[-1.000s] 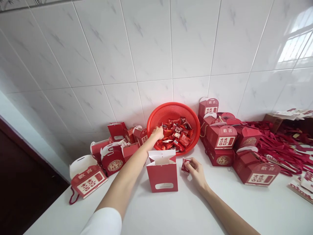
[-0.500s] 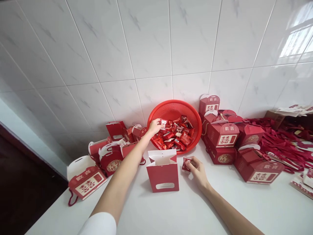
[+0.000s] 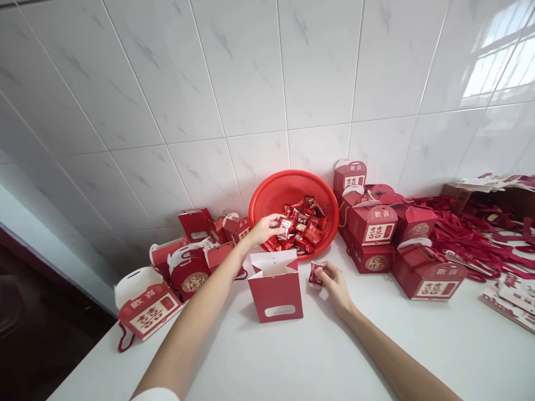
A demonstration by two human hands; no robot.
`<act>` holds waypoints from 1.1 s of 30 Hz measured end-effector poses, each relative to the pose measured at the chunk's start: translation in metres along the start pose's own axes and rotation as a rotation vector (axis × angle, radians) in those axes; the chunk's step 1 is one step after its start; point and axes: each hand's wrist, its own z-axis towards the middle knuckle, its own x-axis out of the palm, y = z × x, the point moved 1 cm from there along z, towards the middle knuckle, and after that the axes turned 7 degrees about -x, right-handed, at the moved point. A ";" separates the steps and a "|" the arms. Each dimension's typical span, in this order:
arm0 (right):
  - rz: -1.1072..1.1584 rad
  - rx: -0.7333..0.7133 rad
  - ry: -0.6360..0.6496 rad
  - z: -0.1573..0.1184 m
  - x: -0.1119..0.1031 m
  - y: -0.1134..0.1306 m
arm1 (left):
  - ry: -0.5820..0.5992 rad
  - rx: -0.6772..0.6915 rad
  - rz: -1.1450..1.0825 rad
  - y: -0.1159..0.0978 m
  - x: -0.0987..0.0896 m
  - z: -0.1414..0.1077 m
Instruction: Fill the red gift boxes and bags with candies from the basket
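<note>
My left hand (image 3: pixel 266 229) is closed on a small red-and-white wrapped candy (image 3: pixel 286 226), held over the front left part of a red plastic basket (image 3: pixel 267 195). Loose red-wrapped candies (image 3: pixel 312 231) lie heaped in that basket. Between my forearms a red paper gift box (image 3: pixel 276 295) stands upright with its top open; its inside bottom is hidden. To the right of the box, my right hand (image 3: pixel 336 287) pinches another red wrapped candy (image 3: pixel 316 275) with a dotted edge, just above the white table (image 3: pixel 267 362).
Several folded red gift boxes (image 3: pixel 146 312) crowd the left side. More finished-looking boxes (image 3: pixel 378 228) are stacked at the right, beside a pile of dark red ribbons (image 3: pixel 455 239) and flat printed cards (image 3: pixel 510 301). A tiled wall (image 3: pixel 251 83) rises behind the basket.
My left hand has drawn its candy back toward the near side of the basket, closer to the open box. My right hand keeps its candy beside the box. The view has shifted slightly.
</note>
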 end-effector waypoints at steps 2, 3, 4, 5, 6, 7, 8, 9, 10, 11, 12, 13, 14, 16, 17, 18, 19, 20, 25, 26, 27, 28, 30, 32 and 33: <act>0.010 0.003 -0.008 0.001 -0.001 0.000 | 0.068 -0.063 0.033 0.002 0.003 -0.011; 0.016 0.005 -0.014 0.001 -0.001 0.000 | 0.095 -0.086 0.056 0.003 0.006 -0.016; 0.023 0.009 -0.020 0.002 -0.001 0.000 | 0.116 -0.100 0.080 0.005 0.009 -0.022; 0.031 0.013 -0.026 0.002 -0.001 -0.001 | 0.132 -0.106 0.100 0.006 0.013 -0.027; 0.039 0.018 -0.031 0.002 -0.001 -0.001 | 0.143 -0.111 0.112 0.008 0.017 -0.032; 0.047 0.023 -0.034 0.003 -0.001 -0.001 | 0.143 -0.115 0.108 0.011 0.022 -0.036; 0.055 0.028 -0.037 0.002 -0.001 -0.001 | 0.141 -0.125 0.088 0.014 0.027 -0.040; 0.062 0.034 -0.039 0.002 -0.001 -0.001 | 0.141 -0.144 0.060 0.019 0.032 -0.044; 0.069 0.040 -0.042 0.002 -0.001 -0.001 | 0.150 -0.169 0.028 0.023 0.037 -0.047; 0.076 0.045 -0.045 0.001 -0.001 -0.001 | 0.166 -0.195 -0.002 0.028 0.042 -0.050; 0.082 0.050 -0.050 0.001 -0.001 -0.001 | 0.191 -0.218 -0.027 0.034 0.047 -0.052; 0.087 0.054 -0.055 0.000 -0.001 0.000 | 0.222 -0.235 -0.042 0.039 0.051 -0.055; 0.091 0.057 -0.059 0.000 -0.002 0.000 | 0.255 -0.249 -0.045 0.043 0.055 -0.057; 0.094 0.062 -0.066 0.000 -0.002 0.000 | 0.284 -0.258 -0.030 0.049 0.059 -0.060; 0.095 0.065 -0.067 -0.001 -0.002 0.000 | 0.273 -0.254 -0.020 0.050 0.060 -0.061; 0.096 0.067 -0.068 0.000 -0.002 -0.001 | 0.258 -0.244 -0.010 0.049 0.059 -0.060; 0.098 0.070 -0.068 0.000 -0.002 -0.001 | 0.238 -0.221 0.002 0.046 0.056 -0.059; 0.100 0.073 -0.067 0.000 -0.002 -0.001 | 0.212 -0.181 0.021 0.041 0.053 -0.056; 0.116 0.087 -0.047 0.000 -0.001 -0.002 | -0.250 0.159 0.312 -0.008 0.018 -0.032; 0.119 0.088 -0.043 0.000 -0.001 -0.002 | -0.410 0.217 0.378 -0.017 0.011 -0.028; 0.121 0.089 -0.039 -0.001 -0.001 -0.001 | -0.525 0.254 0.426 -0.024 0.006 -0.024; 0.123 0.088 -0.037 -0.001 -0.001 -0.001 | -0.586 0.269 0.461 -0.027 0.002 -0.021; 0.126 0.085 -0.032 -0.002 -0.001 0.000 | -0.509 0.239 0.514 -0.026 0.000 -0.018; 0.127 0.081 -0.022 -0.002 0.000 0.000 | -0.316 0.186 0.572 -0.015 0.003 -0.020; 0.127 0.078 -0.018 -0.002 0.000 0.000 | -0.230 0.170 0.606 -0.009 0.006 -0.023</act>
